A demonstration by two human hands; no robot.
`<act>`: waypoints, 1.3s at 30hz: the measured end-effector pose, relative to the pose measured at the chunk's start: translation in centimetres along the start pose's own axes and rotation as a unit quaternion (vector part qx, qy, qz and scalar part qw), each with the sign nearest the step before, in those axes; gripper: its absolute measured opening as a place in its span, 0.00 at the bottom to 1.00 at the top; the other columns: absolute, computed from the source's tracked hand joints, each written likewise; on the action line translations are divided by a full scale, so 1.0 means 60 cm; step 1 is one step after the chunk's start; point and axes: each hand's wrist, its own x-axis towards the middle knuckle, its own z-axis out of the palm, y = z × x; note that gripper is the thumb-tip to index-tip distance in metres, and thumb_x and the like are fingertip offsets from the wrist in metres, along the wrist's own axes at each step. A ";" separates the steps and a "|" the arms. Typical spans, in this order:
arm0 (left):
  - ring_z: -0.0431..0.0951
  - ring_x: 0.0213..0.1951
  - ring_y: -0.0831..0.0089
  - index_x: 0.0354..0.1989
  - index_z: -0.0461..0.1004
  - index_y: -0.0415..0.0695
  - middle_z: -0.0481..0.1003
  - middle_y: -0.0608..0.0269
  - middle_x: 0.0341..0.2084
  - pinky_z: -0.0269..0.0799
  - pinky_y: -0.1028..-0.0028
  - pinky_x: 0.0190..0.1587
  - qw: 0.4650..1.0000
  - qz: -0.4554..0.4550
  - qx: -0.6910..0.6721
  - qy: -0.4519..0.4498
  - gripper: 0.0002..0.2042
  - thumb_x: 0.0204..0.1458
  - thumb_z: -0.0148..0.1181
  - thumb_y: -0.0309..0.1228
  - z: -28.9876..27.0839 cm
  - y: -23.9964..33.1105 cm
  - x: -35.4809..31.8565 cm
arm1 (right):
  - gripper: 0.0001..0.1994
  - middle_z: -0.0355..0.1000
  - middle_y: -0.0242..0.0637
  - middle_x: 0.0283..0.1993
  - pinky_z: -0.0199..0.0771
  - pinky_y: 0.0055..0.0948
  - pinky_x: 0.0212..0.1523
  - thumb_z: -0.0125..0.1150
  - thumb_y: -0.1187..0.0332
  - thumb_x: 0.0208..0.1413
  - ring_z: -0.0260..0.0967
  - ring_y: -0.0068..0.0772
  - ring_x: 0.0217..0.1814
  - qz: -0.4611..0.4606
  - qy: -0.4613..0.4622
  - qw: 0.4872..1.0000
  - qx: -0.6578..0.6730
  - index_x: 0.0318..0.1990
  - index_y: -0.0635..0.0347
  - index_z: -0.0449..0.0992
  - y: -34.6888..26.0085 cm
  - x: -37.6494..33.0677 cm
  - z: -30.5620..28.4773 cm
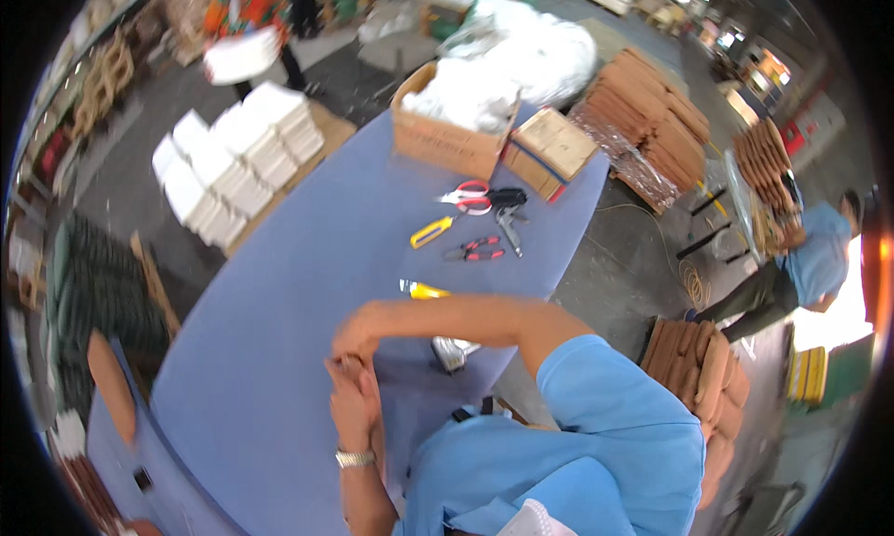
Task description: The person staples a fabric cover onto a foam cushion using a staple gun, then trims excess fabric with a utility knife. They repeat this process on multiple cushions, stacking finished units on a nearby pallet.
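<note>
As the bare right hand [358,329] and the bare left hand [354,406] are held together above the blue-grey, smooth-topped table [270,350], their fingers are bent inward and kept close, not spread; whether anything is pinched between them cannot be told, since the right hand is blurred. The pale metal-banded watch [355,459] is worn on the left wrist. Just beside the right forearm, on its far side, the yellow-handled tool with a pale, blunt end [426,291] is left on the tabletop, partly hidden by the arm; its pale end is pointed to the left, and its long axis is laid roughly left to right. On the near side, the silvery metal object [452,353] is seen partly covered, so its kind and full axis cannot be made out. Farther off, the red-handled scissors [463,199], yellow slim cutter [432,232], red-and-black pliers [481,243] and grey metal tool [510,233] are grouped, probably so that they can be reached easily while the middle is left free. At the far edge, crumpled white wrapping [466,94] is held by the open brown cardboard box [447,149], presumably to be kept contained.
</note>
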 end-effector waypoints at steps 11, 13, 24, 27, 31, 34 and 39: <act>0.80 0.45 0.33 0.72 0.44 0.25 0.78 0.29 0.45 0.77 0.48 0.47 0.996 -0.068 -0.059 0.003 0.42 0.61 0.59 0.40 -0.008 0.012 -0.003 | 0.18 0.78 0.33 0.57 0.76 0.45 0.45 0.71 0.72 0.49 0.75 0.47 0.52 -0.042 0.110 0.991 0.059 0.50 0.52 0.79 0.020 -0.014 0.043; 0.82 0.43 0.35 0.73 0.42 0.26 0.78 0.30 0.46 0.78 0.47 0.44 0.998 -0.051 -0.046 0.005 0.42 0.62 0.59 0.39 -0.003 0.009 0.004 | 0.16 0.79 0.34 0.52 0.77 0.46 0.42 0.70 0.71 0.49 0.76 0.46 0.49 -0.082 0.191 0.977 0.041 0.46 0.52 0.78 0.021 -0.024 0.047; 0.82 0.41 0.38 0.72 0.52 0.28 0.79 0.32 0.44 0.79 0.51 0.41 0.997 -0.002 -0.003 0.071 0.35 0.64 0.57 0.38 -0.006 0.000 0.013 | 0.29 0.69 0.38 0.69 0.74 0.39 0.63 0.71 0.68 0.57 0.72 0.40 0.65 0.035 0.423 0.815 0.395 0.67 0.56 0.72 -0.007 -0.039 0.156; 0.82 0.45 0.40 0.71 0.55 0.30 0.78 0.35 0.48 0.80 0.52 0.43 0.996 0.021 0.006 0.084 0.32 0.64 0.56 0.37 -0.007 0.007 0.008 | 0.26 0.72 0.42 0.66 0.71 0.36 0.66 0.65 0.69 0.63 0.70 0.36 0.66 0.000 0.446 0.666 0.597 0.68 0.65 0.70 -0.029 -0.034 0.182; 0.81 0.48 0.43 0.72 0.56 0.34 0.76 0.40 0.55 0.81 0.53 0.44 0.994 0.028 0.029 0.099 0.30 0.65 0.56 0.34 0.010 0.020 0.001 | 0.24 0.74 0.42 0.61 0.68 0.33 0.67 0.62 0.69 0.65 0.70 0.33 0.64 0.056 0.458 0.603 0.651 0.66 0.68 0.71 -0.068 -0.043 0.160; 0.81 0.49 0.43 0.72 0.57 0.38 0.74 0.41 0.58 0.81 0.52 0.44 0.998 -0.006 0.016 0.067 0.30 0.64 0.56 0.33 0.002 0.036 -0.003 | 0.23 0.75 0.43 0.59 0.69 0.33 0.65 0.63 0.69 0.65 0.71 0.33 0.63 0.091 0.449 0.589 0.666 0.65 0.68 0.71 -0.075 -0.040 0.151; 0.76 0.58 0.43 0.73 0.57 0.42 0.70 0.42 0.64 0.80 0.51 0.49 0.996 0.011 0.004 0.087 0.30 0.62 0.57 0.30 0.011 0.044 -0.004 | 0.23 0.77 0.44 0.55 0.73 0.33 0.61 0.64 0.71 0.62 0.73 0.32 0.59 0.109 0.465 0.619 0.623 0.64 0.68 0.72 -0.079 -0.040 0.155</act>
